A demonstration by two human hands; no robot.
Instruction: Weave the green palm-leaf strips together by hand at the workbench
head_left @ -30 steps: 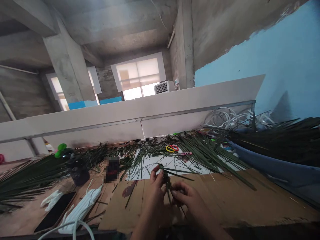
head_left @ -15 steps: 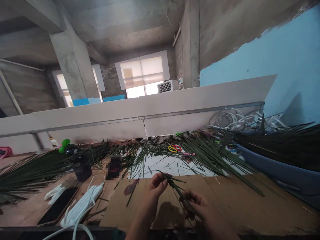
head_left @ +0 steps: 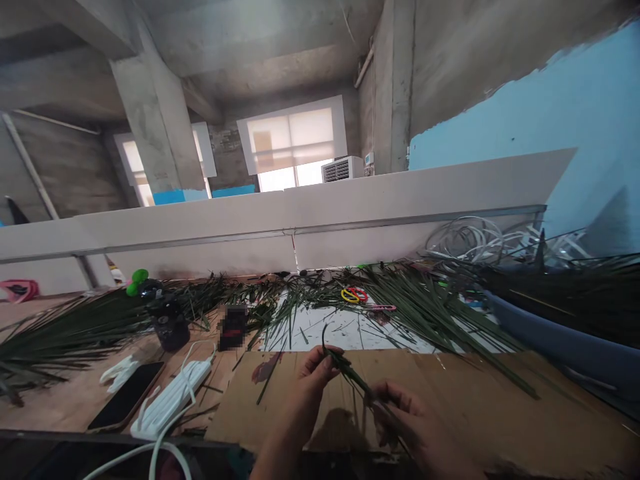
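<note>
A small bundle of green palm leaf strips (head_left: 354, 378) runs slantwise between my two hands, above a brown cardboard sheet (head_left: 460, 407). My left hand (head_left: 315, 373) pinches its upper end between thumb and fingers, and a thin curved tip sticks up past them. Lower down on the right, my right hand (head_left: 400, 413) is closed around the other end of the strips. Its fingertips are partly in shadow. How the strips are joined is too dark to make out.
Scissors (head_left: 354, 295) with yellow and red handles lie at the back among long leaf strips (head_left: 425, 307). On the left are a dark bottle (head_left: 167, 320), a phone (head_left: 127, 397) and a white power strip (head_left: 173, 400) with its cable. A blue tub (head_left: 525, 327) of leaves stands right.
The thin tip above my left hand now points upward instead of lying sideways over the fingers. My right hand has shifted slightly right and down along the strips. The view has turned a little left.
</note>
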